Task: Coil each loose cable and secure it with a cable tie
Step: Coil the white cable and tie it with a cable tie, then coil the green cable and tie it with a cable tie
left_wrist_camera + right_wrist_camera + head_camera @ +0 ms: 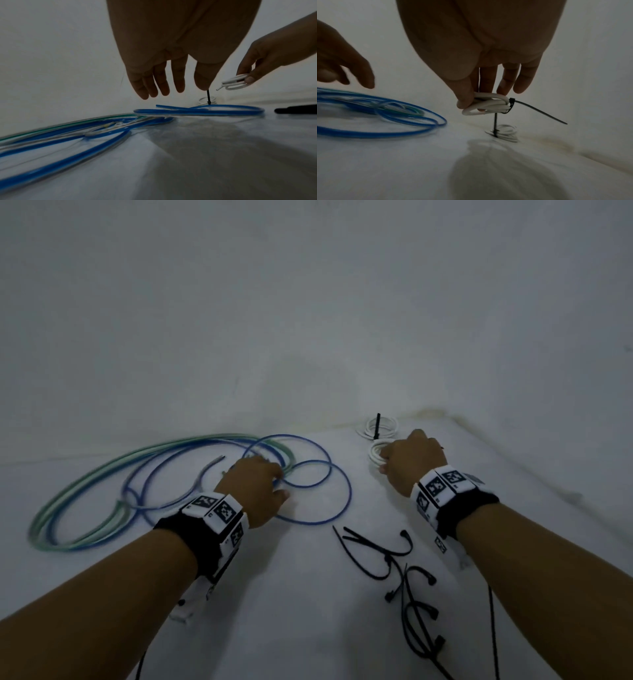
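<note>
My right hand (404, 462) (476, 104) pinches a small white cable coil (488, 104) (376, 453) bound by a black cable tie (511, 103), whose tail sticks out to the right; the coil hangs just above the table. Behind it a second tied white coil (376, 428) (506, 132) lies flat with its tie tail upright. My left hand (255, 484) (159, 83) hovers with straight fingers above the loose blue cable (308, 484) (197, 111), apart from it in the left wrist view. A green cable (102, 474) loops with the blue one at the left.
Several loose black cable ties (397, 563) lie on the white table (308, 594) near its front, between my forearms. A thin black cord (493, 628) runs along the right. A white wall (308, 302) rises directly behind the coils.
</note>
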The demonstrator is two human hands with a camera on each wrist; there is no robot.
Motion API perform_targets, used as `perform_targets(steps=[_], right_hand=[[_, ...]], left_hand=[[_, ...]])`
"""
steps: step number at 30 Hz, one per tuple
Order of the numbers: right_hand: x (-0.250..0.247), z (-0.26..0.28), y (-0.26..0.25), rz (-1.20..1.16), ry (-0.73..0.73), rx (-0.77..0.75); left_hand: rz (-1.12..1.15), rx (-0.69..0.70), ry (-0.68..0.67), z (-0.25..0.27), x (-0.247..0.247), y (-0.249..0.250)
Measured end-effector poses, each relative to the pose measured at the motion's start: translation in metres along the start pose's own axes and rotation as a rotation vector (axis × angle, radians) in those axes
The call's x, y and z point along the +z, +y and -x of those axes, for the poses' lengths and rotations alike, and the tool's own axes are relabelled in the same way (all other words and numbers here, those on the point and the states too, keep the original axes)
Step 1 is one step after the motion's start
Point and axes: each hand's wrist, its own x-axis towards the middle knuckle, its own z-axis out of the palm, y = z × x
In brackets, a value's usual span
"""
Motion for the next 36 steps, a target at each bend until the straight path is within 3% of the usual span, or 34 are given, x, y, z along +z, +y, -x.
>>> perform_targets(steps=[8,15,17,21,26,31,36], right_hand=[[0.043,-0.063,0.039,0.089,-0.055,0.153],[0.046,-0.078,0.043,-0.135,-0.207,0.135],[0.043,-0.077,0.041,-0.111,-0.191,0.152],[0.025,-0.065,0.012,0.014,-0.048,0.162],[-0.015,-0.053,-0.048,-0.037,-0.025,-0.028],[-0.040,-0.048,-0.112,-0.202,-0.032,-0.157],[-0.051,-0.039,-0.173,-0.307,-0.024,-0.226]], left_hand=[[-0.143,0.050,-0.227,-0.049,0.017,0.005],[-0.195,0.066,-0.241,-0.048,0.019,0.006],[-0.186,0.072,-0.247,-0.048,0.018,0.006],[-0.053,0.079,-0.181,-0.041,0.015,0.001],[0.133,0.083,0.073,-0.023,0.006,-0.019],[-0.004,-0.166,0.129,0.003,-0.021,-0.084],[-0.138,-0.461,0.033,0.022,-0.033,-0.159]])
